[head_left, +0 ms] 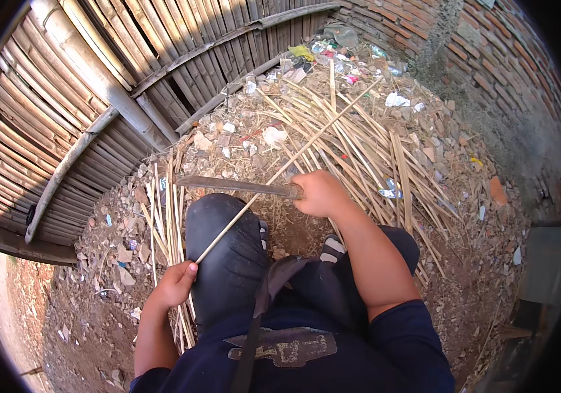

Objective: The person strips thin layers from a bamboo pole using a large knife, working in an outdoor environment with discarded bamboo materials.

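Note:
My right hand (319,193) grips the handle of a long flat knife (234,185); its blade points left, lying across above my raised knee (224,249) in dark trousers. My left hand (177,283) pinches the near end of a long thin bamboo strip (293,154), which runs up and to the right under the blade and out over the scrap pile. The blade rests against the strip near my knee.
A heap of cut bamboo strips (372,144) and rubble lies ahead with bits of litter (333,56). More strips (166,216) lie at my left. A bamboo fence (97,98) curves along the left; a brick wall (490,72) stands right.

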A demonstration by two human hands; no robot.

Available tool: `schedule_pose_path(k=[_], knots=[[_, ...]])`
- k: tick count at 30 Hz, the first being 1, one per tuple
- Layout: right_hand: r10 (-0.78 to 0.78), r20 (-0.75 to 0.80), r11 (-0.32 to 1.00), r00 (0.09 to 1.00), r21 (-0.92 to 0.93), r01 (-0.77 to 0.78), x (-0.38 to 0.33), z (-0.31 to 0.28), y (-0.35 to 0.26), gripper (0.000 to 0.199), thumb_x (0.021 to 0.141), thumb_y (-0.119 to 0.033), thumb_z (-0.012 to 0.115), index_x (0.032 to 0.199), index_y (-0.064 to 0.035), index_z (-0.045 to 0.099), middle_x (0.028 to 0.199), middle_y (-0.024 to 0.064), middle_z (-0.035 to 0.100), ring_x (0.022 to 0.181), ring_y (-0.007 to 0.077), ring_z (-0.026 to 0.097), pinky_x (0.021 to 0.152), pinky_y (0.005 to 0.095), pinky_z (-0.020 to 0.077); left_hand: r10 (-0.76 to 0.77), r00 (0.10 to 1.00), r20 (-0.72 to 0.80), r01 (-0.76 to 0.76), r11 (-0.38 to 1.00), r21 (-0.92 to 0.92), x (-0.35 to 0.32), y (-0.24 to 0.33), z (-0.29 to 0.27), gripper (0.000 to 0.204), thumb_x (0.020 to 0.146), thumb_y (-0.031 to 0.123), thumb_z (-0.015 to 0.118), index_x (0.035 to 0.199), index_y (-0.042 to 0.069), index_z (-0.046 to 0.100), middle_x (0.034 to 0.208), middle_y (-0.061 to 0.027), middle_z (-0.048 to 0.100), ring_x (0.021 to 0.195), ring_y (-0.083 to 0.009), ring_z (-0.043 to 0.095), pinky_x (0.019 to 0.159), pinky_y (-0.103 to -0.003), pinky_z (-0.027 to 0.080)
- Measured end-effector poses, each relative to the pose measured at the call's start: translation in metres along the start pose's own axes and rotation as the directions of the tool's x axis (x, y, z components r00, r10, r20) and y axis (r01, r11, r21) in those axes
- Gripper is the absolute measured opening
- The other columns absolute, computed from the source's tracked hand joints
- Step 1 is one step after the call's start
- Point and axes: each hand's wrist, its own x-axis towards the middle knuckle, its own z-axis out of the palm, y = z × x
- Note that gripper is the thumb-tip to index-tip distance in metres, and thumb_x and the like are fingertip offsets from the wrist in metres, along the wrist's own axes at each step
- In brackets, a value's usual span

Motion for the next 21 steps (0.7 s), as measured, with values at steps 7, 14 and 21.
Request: schedule_pose_path(k=[7,14,21], knots=[[0.231,-0.143,0.957,0.962,0.21,-0.199,0.011,-0.005,0.044,0.042,0.078,-0.026,0.074,0.115,-0.0051,0.072,0.096,0.0241,0.072,0.092,0.0408,0.07,0.083,0.0458,0.0553,0.013,0.998,-0.068,-0.008,0.997,0.07,0.001,0.013,0.003,0.052,0.111,0.043,0.042,0.083,0.003,0.06,0.071,-0.0034,0.057,0.069,-0.0158,0.053,0.068,-0.034,0.047],[-0.04,-0.128,0.985,0.991,-0.17,0.017,-0.008,-0.001,0.007,0.03,0.08,-0.025,0.075,0.104,-0.0073,0.073,0.084,0.0199,0.071,0.083,0.0377,0.07,0.074,0.0459,0.0548,0.11,0.977,-0.183,-0.063,0.966,0.249,-0.004,0.018,0.015,0.05,0.109,0.04,0.048,0.079,0.001,0.056,0.061,-0.0086,0.052,0.058,-0.0192,0.05,0.059,-0.04,0.045],[0.078,-0.141,0.997,0.987,0.012,-0.077,-0.008,-0.013,0.014,0.034,0.079,-0.028,0.076,0.105,-0.0079,0.073,0.089,0.0204,0.071,0.086,0.0404,0.069,0.077,0.0475,0.0545,0.114,0.979,-0.167,-0.08,0.977,0.2,-0.001,0.011,0.013,0.05,0.108,0.04,0.05,0.079,0.001,0.055,0.062,-0.0106,0.053,0.058,-0.0205,0.049,0.058,-0.041,0.043]])
